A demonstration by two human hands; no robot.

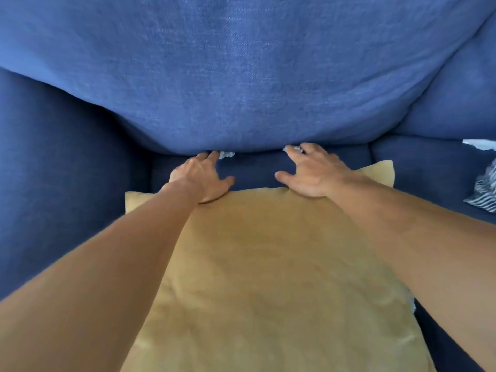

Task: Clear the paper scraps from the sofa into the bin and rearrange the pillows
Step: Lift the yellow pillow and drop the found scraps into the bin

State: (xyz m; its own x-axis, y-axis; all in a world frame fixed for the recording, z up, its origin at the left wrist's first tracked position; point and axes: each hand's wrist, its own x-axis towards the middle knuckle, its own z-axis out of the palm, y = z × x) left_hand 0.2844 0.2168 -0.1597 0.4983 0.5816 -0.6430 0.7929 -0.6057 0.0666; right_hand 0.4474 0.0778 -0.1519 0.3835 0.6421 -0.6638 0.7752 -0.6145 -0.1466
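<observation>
Head view, looking down on a blue sofa (67,183).

- Yellow pillow (268,264): lies flat on the seat cushion (255,170). Its long axis runs from the near edge of the frame toward the back cushion (241,76), and its two far corners point at the backrest. Both forearms pass over it.
- Left hand (201,178): palm down, heel resting on the far edge of the yellow pillow. The fingers are extended into the crease where seat meets back and the thumb is spread to the side. It grips nothing.
- Left scrap (226,154): small, crumpled and pale, tucked into that crease just beside the left index fingertip. Whether they touch cannot be told. It is too crumpled to give a long axis.
- Right hand (314,173): palm down, heel on the pillow's far edge. The fingers are bent with their tips down at the crease, and the thumb is held well apart, so there is no pinch.
- Right scrap (295,149): crumpled and mostly hidden under the right fingertips, in the same crease.
- White scrap (480,145): flat on the next seat cushion to the right. Its long axis runs left-right, and it is cut by the frame edge.
- Striped pillow (485,189): at the right edge, near the white scrap, only partly visible.
</observation>
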